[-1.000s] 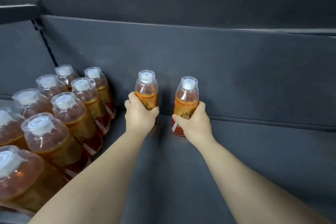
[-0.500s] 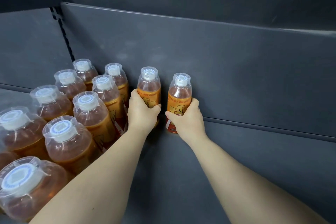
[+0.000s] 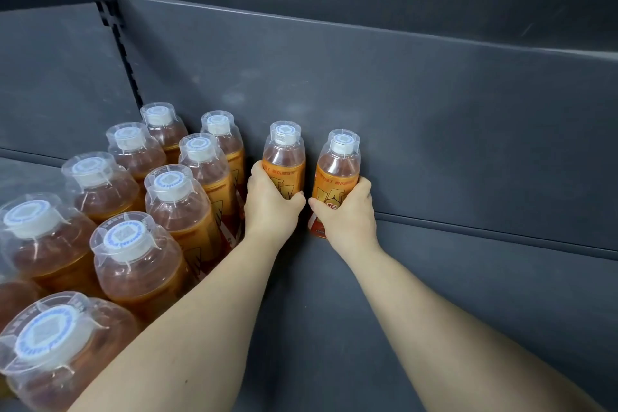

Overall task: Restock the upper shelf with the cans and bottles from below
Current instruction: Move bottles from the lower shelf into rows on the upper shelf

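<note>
I'm gripping one bottle (image 3: 284, 160) in my left hand (image 3: 272, 207) and another bottle (image 3: 337, 177) in my right hand (image 3: 347, 211), both at the far wall of the shelf (image 3: 468, 294), right of the stocked rows (image 3: 160, 197); next, I'm judging, nudging them flush and letting go

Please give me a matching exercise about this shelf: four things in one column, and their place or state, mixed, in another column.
1. left hand
2. right hand
3. stocked bottles
4. back panel

A. dark grey, behind everything
B. grips the rightmost bottle
C. stand in rows at the left
D. grips the bottle beside the rows

Pairs: 1-D, 2-B, 3-C, 4-A
</note>
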The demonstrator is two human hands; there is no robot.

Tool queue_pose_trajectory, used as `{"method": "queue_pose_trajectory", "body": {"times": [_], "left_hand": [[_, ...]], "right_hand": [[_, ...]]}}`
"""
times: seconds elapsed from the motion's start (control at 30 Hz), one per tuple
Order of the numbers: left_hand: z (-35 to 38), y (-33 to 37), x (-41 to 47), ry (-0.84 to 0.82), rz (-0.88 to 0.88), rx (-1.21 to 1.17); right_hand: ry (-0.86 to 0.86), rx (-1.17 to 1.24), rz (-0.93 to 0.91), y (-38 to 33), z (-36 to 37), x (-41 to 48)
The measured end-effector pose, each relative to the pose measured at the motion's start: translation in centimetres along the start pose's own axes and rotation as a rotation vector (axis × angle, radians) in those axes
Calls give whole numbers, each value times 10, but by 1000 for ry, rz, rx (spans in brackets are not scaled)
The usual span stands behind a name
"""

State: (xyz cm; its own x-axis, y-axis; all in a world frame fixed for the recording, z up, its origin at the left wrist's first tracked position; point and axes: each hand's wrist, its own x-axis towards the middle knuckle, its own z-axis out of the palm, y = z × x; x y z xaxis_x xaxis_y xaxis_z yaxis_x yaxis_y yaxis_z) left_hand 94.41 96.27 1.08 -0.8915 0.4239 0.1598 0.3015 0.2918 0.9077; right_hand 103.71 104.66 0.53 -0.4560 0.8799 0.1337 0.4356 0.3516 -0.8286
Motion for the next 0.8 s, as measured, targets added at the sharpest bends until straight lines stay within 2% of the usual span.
{"method": "queue_pose_trajectory", "body": {"times": [0.8], "left_hand": [[6,1,-2,-4,-50,81]], "right_hand": [[-22,-77,39,0,-2,2]]}}
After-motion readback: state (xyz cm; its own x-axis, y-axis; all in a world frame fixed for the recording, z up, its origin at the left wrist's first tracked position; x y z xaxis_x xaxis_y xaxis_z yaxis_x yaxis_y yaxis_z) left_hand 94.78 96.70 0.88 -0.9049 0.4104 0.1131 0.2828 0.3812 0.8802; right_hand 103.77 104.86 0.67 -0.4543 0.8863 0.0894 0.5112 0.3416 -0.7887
